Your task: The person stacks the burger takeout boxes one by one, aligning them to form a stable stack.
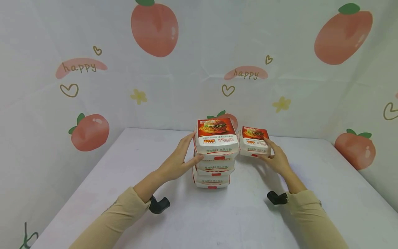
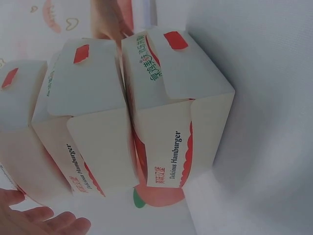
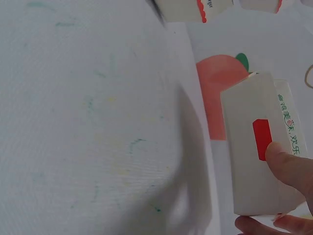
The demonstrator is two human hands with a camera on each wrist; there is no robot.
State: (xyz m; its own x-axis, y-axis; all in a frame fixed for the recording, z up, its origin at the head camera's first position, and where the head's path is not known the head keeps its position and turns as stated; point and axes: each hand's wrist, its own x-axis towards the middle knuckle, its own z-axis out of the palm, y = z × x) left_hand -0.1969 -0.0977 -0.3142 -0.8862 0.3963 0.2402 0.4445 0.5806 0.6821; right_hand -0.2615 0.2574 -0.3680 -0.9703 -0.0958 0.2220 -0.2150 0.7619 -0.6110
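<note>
Three white hamburger boxes stand stacked at the table's middle. The top box [image 1: 217,147] has a red burger picture on its lid; the middle box [image 1: 217,166] and bottom box [image 1: 212,181] show their front faces. My left hand [image 1: 174,164] rests against the top box's left side, thumb by its front lower edge. In the left wrist view those fingers [image 2: 63,221] lie fairly straight beside it. My right hand [image 1: 278,160] grips another hamburger box [image 1: 253,142], right of the stack and raised off the table. Its thumb [image 3: 288,164] presses near the red front tab.
The white-covered table [image 1: 248,221] extends around the stack. Behind it hangs a pale cloth [image 1: 192,86] printed with red fruit, hearts and flowers. Black wrist mounts [image 1: 159,205] protrude below both sleeves.
</note>
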